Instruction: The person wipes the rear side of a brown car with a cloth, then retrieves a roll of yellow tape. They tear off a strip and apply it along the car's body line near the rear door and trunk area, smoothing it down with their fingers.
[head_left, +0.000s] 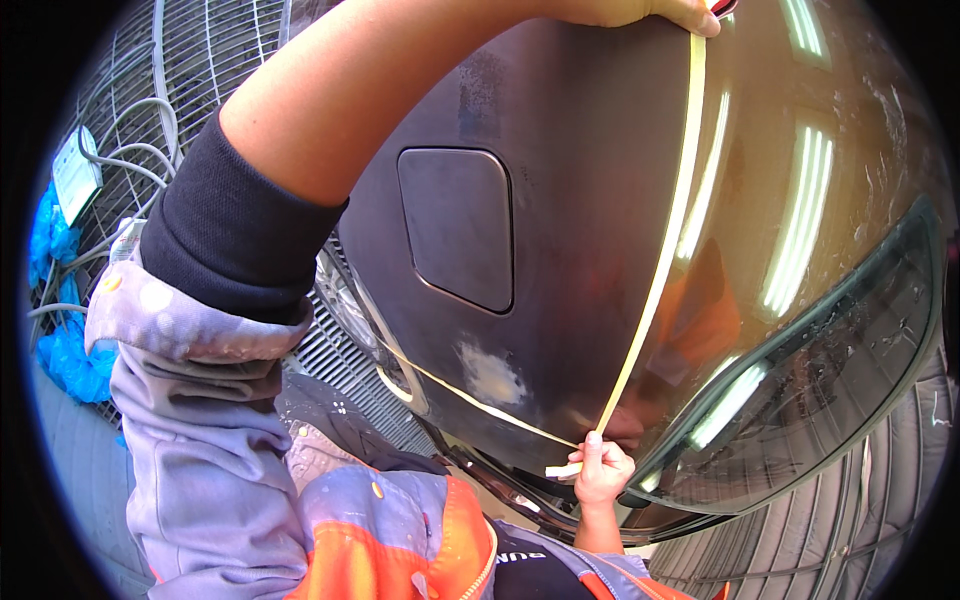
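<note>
A strip of yellow masking tape (664, 262) runs across a dark brown car body panel (592, 187), between duller and glossier areas. At the top edge, my left hand (637, 10) holds its upper end, the thumb on the tape beside a red object, only partly visible. My right hand (601, 469) pinches the lower end between thumb and fingers; a short pale tail of tape sticks out. A second, thinner tape line (480, 405) crosses the panel towards my right hand. The fuel door (457, 229) is shut. A pale, patchy spot (491, 375) marks the panel below it.
A side window (817, 382) lies right of my right hand. The wheel (349, 307) is partly hidden by my left arm. Floor grating (202, 60), a grey hose (169, 127), blue plastic (75, 367) and a printed sheet (75, 176) appear at left. Ceiling lights reflect in the glossy paint.
</note>
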